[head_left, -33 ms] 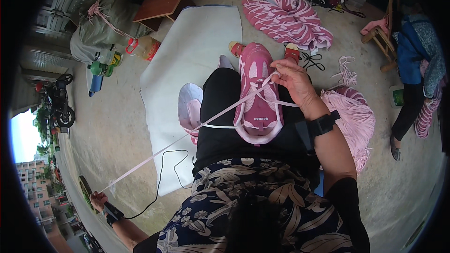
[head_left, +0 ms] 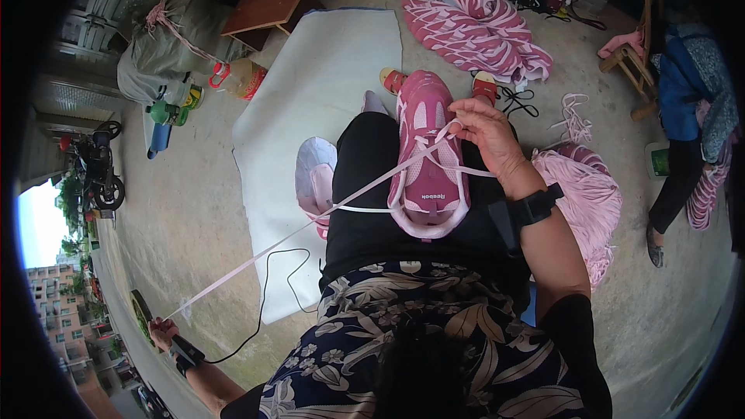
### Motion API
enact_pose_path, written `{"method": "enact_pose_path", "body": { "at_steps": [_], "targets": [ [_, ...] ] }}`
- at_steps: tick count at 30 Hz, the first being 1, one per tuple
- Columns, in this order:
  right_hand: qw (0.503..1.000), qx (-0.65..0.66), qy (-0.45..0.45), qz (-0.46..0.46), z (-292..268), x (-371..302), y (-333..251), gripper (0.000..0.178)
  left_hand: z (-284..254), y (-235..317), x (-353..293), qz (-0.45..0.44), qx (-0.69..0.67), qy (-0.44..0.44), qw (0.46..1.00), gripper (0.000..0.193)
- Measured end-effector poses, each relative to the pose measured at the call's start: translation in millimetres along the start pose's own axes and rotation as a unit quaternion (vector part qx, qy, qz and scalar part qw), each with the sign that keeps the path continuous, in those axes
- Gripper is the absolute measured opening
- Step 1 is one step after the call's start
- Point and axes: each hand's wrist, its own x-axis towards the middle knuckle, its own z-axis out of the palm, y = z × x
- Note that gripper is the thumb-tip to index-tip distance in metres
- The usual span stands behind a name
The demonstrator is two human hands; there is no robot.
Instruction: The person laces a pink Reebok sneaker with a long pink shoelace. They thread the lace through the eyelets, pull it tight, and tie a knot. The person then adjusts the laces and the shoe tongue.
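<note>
A pink sneaker (head_left: 431, 177) lies across my lap on the black trousers, its toe pointing away from me. Beside its upper front, my right hand (head_left: 487, 132) pinches the pale pink shoelace (head_left: 264, 254) close to the eyelets. The lace runs taut from there down to the far lower left, where my left hand (head_left: 162, 334), closed, grips its other stretch with the arm held out wide. A second loose lace end trails from the shoe to the right, under my right wrist. Left of my leg sits another pink shoe (head_left: 314, 178) with a pale grey lining.
A white sheet (head_left: 264, 140) covers the floor at left. Heaps of pink shoe parts and laces (head_left: 477, 27) lie ahead, with another pink bundle (head_left: 582, 198) at right. Bottles (head_left: 242, 77) and a brown wooden stool (head_left: 264, 9) stand far left. Another person (head_left: 683, 124) works at the right edge.
</note>
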Motion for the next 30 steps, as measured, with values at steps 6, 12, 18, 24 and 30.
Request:
{"method": "enact_pose_path", "body": {
  "at_steps": [6, 12, 18, 24, 30],
  "targets": [
    [0.947, -0.309, -0.037, -0.080, -4.6, 1.5, 1.5, 0.022, 39.6, -19.7, -19.1, -0.013, -0.026, 0.012, 1.000, 0.019],
    [0.803, -0.528, 0.116, -0.250, 3.7, 1.7, 15.6, 0.019, 53.7, -35.1, 1.9, -0.015, -0.035, -0.011, 0.999, 0.021],
    [0.812, -0.506, 0.214, -0.197, 11.3, 7.6, 25.4, 0.014, 57.1, -52.1, 0.6, -0.040, -0.034, -0.015, 0.999, 0.023],
    [0.941, -0.266, 0.170, -0.123, 7.3, 11.7, 34.2, 0.011, 60.4, -84.9, -9.8, -0.078, -0.012, 0.008, 0.997, 0.026],
    [0.987, -0.091, 0.122, -0.055, 26.9, 0.7, 13.5, 0.009, 57.7, -97.7, -8.0, -0.085, -0.005, 0.014, 0.996, 0.028]
  ]
}}
